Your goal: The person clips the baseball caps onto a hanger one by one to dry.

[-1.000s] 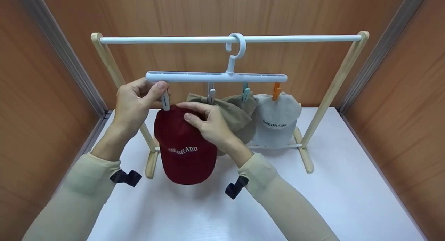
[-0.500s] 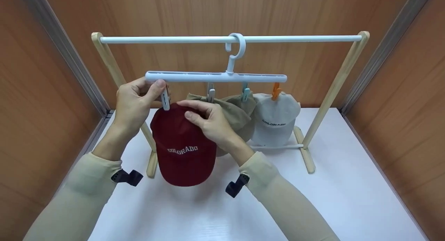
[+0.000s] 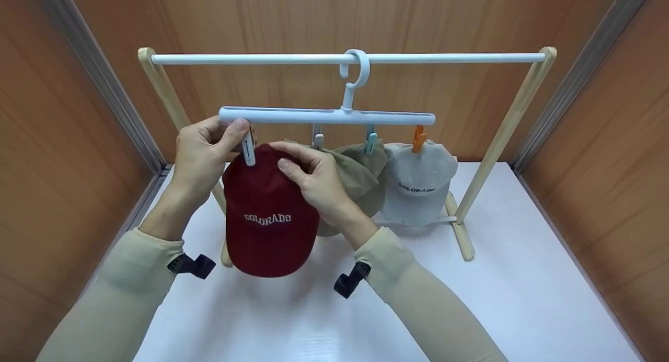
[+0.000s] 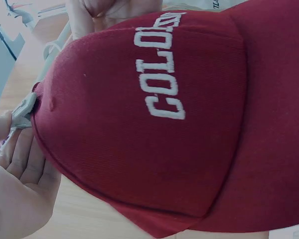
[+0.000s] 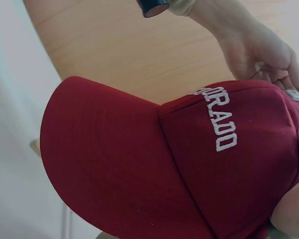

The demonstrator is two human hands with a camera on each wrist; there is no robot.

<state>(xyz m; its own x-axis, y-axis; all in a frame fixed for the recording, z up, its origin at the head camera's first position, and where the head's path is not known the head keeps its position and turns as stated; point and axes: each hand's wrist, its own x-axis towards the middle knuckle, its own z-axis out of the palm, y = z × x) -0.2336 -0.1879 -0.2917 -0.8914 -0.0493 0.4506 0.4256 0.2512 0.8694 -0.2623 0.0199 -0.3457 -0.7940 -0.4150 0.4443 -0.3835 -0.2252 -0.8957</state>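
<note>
My left hand [image 3: 199, 155] pinches a grey clip [image 3: 248, 150] under the left end of the pale blue clip hanger [image 3: 285, 115]. A dark red baseball cap [image 3: 272, 195] with white "COLORADO" lettering hangs brim down from my right hand [image 3: 319, 182], which grips the upper right of its crown between thumb and fingers. In the head view the clip's lower end overlaps the cap's top. The left wrist view shows the clip [image 4: 24, 110] at the cap's top edge; I cannot tell whether it bites the fabric. My right hand's fingertips are partly hidden behind the cap.
The hanger hooks over the white rail [image 3: 444, 58] of a wooden-legged rack [image 3: 502, 137]. Grey and teal clips [image 3: 371, 141] hold khaki fabric [image 3: 355, 168], and an orange clip [image 3: 419, 139] holds a white cap [image 3: 418, 182]. Wooden panels [image 3: 590, 158] enclose the white table [image 3: 502, 299].
My right hand has shifted the red cap slightly left and up, so the clip's end overlaps its top more. The white cap has swayed a little right. My left hand stays at the clip.
</note>
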